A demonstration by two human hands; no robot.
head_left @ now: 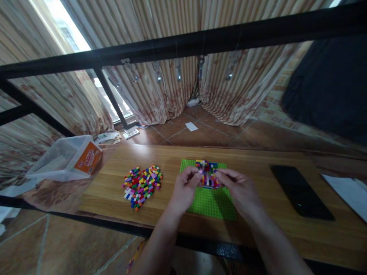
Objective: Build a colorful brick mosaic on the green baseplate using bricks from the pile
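A green studded baseplate [212, 204] lies on the wooden table, with a block of many-coloured toy bricks [208, 177] built up on its far half. My left hand [183, 189] is at the left side of this block, thumb and fingertips pinched on what looks like a small light pink brick [200, 172]. On the other side, my right hand [241, 189] has thumb and forefinger closed at the block's right edge. Whatever lies between those fingertips is too small and covered to make out. Both hands hide parts of the bricks and the plate.
Loose bricks [142, 185] are heaped on the table to the left. A clear plastic box [61, 158] with an orange label stands beyond the table's left end. At the right are a black phone-like slab [301, 193] and white paper [348, 193]. A dark bar [172, 47] crosses above.
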